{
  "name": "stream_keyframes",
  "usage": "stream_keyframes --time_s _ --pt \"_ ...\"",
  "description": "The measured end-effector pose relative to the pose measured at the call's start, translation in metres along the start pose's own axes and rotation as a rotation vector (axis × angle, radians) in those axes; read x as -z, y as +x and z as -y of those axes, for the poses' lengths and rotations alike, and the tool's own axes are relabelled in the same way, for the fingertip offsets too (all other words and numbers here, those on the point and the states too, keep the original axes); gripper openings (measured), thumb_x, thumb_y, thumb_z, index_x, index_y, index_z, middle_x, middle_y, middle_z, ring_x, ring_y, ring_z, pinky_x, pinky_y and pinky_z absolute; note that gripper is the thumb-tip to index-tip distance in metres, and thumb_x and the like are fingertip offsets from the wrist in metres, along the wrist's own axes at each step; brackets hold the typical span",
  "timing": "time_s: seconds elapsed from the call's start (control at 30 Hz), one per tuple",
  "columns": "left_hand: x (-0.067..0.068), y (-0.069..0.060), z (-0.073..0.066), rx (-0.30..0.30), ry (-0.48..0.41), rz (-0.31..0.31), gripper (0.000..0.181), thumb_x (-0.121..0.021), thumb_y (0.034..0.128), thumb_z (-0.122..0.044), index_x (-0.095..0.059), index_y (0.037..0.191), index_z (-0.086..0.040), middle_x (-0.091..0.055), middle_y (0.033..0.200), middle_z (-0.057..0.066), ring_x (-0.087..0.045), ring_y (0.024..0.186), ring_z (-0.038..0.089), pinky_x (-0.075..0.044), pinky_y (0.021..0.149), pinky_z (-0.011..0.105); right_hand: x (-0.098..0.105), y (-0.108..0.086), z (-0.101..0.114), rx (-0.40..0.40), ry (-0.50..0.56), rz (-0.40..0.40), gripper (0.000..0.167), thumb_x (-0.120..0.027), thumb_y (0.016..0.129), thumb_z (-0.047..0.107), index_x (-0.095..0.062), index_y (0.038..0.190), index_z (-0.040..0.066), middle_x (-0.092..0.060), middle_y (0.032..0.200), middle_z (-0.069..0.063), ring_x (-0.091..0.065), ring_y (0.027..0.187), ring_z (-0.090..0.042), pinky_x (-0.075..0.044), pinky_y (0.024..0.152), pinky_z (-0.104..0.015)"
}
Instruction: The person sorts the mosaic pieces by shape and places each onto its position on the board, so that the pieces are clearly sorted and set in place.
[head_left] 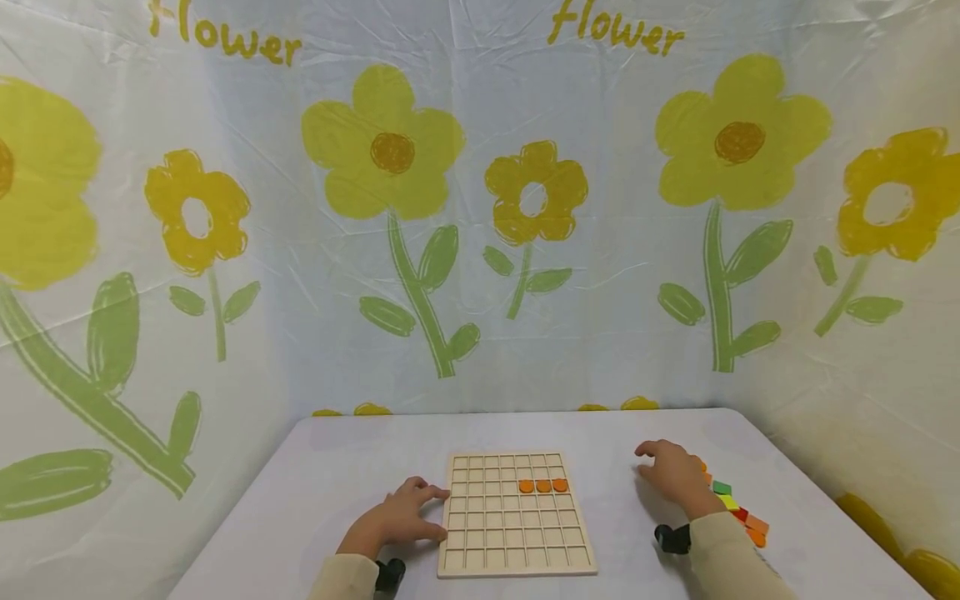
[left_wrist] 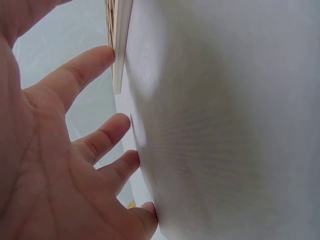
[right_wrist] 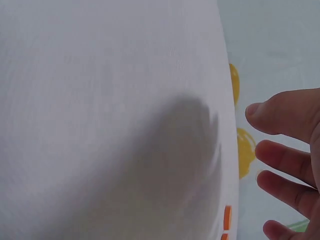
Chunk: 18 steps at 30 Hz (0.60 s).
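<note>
A pale wooden grid board lies on the table, and three round orange pieces sit side by side in one of its upper rows, toward the right. At the board's left edge rests my left hand, its thumb and forefinger spread and touching the rim. The left wrist view shows that hand with fingers extended, one fingertip against the board's side. To the right of the board, my right hand hovers above the table, fingers slightly bent. Nothing shows between its fingers in the right wrist view.
Several small flat pieces in orange, red, yellow and green lie loose on the right, partly hidden by my right hand and sleeve. A white cloth covers the table. Behind it hangs a flower-printed curtain.
</note>
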<state>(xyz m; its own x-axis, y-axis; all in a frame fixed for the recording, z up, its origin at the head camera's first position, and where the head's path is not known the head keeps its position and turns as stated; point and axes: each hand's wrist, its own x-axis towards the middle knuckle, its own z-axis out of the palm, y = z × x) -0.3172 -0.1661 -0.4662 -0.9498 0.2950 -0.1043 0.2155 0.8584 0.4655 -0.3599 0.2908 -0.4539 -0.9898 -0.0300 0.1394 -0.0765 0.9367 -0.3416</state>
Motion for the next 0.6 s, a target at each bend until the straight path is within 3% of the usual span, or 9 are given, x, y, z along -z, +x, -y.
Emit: stream_keyframes --time_s 0.33,0.6 --pt "-0.003 0.003 0.004 -0.015 0.014 -0.005 0.066 -0.077 0.0729 -0.049 -0.06 0.131 -0.023 -0.045 0.136 0.015 -0.045 0.127 0.039 -0.026 0.103 0.074 0.011 -0.003 -0.019 -0.048 0.011 -0.005 0.036 -0.065 0.088 0.022 -0.064 0.119 0.004 -0.061 0.119 -0.026 -0.059 0.105 -0.043 -0.041 0.079 -0.062" --pt "-0.003 0.003 0.004 -0.007 0.008 0.0 0.066 -0.076 0.0732 -0.049 -0.059 0.132 -0.023 -0.044 0.137 0.015 -0.044 0.128 0.039 -0.024 0.104 0.073 0.017 -0.002 -0.032 -0.068 -0.011 -0.027 0.04 -0.066 0.087 0.027 -0.062 0.12 0.004 -0.063 0.112 -0.026 -0.06 0.1 -0.043 -0.042 0.074 -0.06"
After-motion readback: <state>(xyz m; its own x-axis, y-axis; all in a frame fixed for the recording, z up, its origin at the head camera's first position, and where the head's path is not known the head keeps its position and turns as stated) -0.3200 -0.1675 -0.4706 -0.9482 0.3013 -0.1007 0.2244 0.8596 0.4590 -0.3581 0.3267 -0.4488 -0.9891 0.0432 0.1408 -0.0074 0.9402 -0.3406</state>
